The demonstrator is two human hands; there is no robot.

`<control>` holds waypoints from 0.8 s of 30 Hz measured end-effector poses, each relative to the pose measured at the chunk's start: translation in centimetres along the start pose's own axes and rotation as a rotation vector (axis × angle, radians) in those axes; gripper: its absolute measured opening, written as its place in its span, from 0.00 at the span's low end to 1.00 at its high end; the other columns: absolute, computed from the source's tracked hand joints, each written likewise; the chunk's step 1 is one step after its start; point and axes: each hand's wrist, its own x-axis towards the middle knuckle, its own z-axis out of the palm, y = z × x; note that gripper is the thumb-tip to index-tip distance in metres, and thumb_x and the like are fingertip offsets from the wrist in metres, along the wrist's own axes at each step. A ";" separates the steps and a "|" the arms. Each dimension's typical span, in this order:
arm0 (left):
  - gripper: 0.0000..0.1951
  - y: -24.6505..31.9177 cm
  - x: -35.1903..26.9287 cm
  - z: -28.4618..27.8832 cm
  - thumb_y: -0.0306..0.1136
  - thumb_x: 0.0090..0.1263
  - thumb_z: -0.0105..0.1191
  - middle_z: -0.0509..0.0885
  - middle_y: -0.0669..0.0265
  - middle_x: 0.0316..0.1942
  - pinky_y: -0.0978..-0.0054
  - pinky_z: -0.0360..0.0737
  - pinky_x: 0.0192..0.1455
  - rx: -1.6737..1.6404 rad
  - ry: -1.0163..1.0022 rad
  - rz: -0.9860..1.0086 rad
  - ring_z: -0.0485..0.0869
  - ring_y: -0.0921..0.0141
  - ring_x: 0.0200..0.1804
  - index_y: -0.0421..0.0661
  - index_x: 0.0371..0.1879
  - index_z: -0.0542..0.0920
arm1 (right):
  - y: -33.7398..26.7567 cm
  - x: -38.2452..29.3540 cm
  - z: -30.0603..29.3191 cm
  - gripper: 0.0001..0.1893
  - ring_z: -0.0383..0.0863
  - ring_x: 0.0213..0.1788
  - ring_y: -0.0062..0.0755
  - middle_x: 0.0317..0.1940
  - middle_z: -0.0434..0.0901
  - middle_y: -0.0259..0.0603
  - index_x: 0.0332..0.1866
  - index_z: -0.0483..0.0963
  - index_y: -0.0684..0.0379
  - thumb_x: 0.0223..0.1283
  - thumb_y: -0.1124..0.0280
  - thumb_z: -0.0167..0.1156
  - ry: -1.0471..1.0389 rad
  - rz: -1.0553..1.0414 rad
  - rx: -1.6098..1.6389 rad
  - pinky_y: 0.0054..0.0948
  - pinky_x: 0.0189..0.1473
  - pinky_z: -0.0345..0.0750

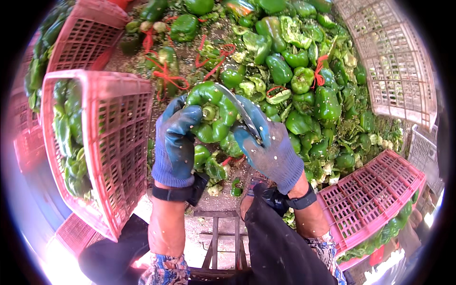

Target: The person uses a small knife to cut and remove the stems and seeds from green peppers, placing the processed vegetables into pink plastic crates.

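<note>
A whole green bell pepper (225, 107) sits in my gloved left hand (178, 135), its stem end facing up towards me. My right hand (269, 142), also in a blue coated glove, grips a knife whose curved blade (239, 107) lies along the pepper's right edge. Its handle is mostly hidden inside my fist. Whether the blade has cut into the flesh I cannot tell. Below the held pepper, more peppers (210, 165) and scraps lie on the ground, close under my hands.
Cut and whole peppers (324, 103) heap up ahead and to the right, strewn with seeds and red ties (167, 75). Pink plastic crates with peppers stand at left (123, 142) and lower right (370, 199). Another crate (395, 60) stands upper right. A wooden frame (215, 214) is between my legs.
</note>
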 end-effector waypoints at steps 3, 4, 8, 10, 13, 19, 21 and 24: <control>0.18 1.5 -2.6 0.8 0.36 0.70 0.63 0.87 0.62 0.49 0.72 0.82 0.59 -0.095 0.067 0.057 0.86 0.72 0.50 0.34 0.52 0.87 | -0.6 -1.3 -2.2 0.19 0.82 0.39 0.51 0.42 0.86 0.54 0.63 0.82 0.58 0.67 0.71 0.68 0.003 -0.335 -0.239 0.46 0.43 0.77; 0.18 2.6 -3.5 1.8 0.36 0.69 0.63 0.87 0.62 0.49 0.72 0.82 0.59 -0.102 0.085 0.068 0.86 0.72 0.50 0.34 0.51 0.87 | -1.2 -1.7 -2.5 0.20 0.82 0.33 0.53 0.38 0.85 0.56 0.62 0.81 0.59 0.65 0.74 0.68 0.022 -0.360 -0.192 0.47 0.37 0.77; 0.17 6.1 -6.1 3.0 0.37 0.69 0.64 0.87 0.62 0.49 0.72 0.83 0.56 -0.052 0.068 0.177 0.86 0.71 0.49 0.35 0.48 0.88 | -5.5 -0.9 -6.0 0.19 0.83 0.26 0.58 0.24 0.80 0.53 0.58 0.81 0.64 0.62 0.71 0.69 -0.141 -0.071 0.000 0.49 0.29 0.78; 0.17 8.1 -7.7 3.9 0.37 0.68 0.65 0.87 0.62 0.47 0.72 0.84 0.53 0.006 0.072 0.266 0.86 0.71 0.48 0.35 0.45 0.89 | -6.6 -0.9 -7.1 0.18 0.84 0.26 0.58 0.24 0.81 0.54 0.56 0.81 0.63 0.63 0.70 0.69 -0.091 -0.170 -0.062 0.49 0.29 0.78; 0.19 9.8 -8.9 2.8 0.40 0.67 0.67 0.87 0.63 0.45 0.73 0.84 0.52 0.064 -0.037 0.414 0.87 0.72 0.46 0.35 0.45 0.88 | -9.1 -1.0 -8.3 0.21 0.84 0.27 0.58 0.26 0.81 0.54 0.62 0.78 0.64 0.65 0.70 0.68 -0.007 -0.305 -0.085 0.49 0.31 0.78; 0.24 13.2 -13.3 3.6 0.44 0.64 0.71 0.87 0.64 0.41 0.75 0.84 0.47 0.148 0.089 0.323 0.86 0.73 0.42 0.33 0.47 0.88 | -12.2 -0.8 -10.0 0.17 0.84 0.28 0.59 0.25 0.81 0.53 0.57 0.80 0.65 0.65 0.71 0.67 -0.048 -0.348 -0.139 0.50 0.31 0.79; 0.21 12.9 -13.2 2.2 0.45 0.69 0.68 0.87 0.62 0.43 0.73 0.84 0.49 0.218 0.093 0.381 0.87 0.71 0.44 0.35 0.45 0.90 | -12.7 -0.3 -9.8 0.14 0.84 0.27 0.59 0.25 0.81 0.53 0.52 0.80 0.65 0.64 0.72 0.67 -0.093 -0.418 -0.188 0.51 0.31 0.79; 0.20 13.4 -13.8 0.2 0.47 0.75 0.64 0.86 0.60 0.45 0.70 0.84 0.50 0.377 0.032 0.579 0.87 0.68 0.47 0.39 0.45 0.91 | -15.2 -1.0 -10.1 0.16 0.84 0.35 0.58 0.33 0.85 0.52 0.55 0.81 0.62 0.63 0.73 0.68 0.018 -0.531 -0.303 0.49 0.41 0.80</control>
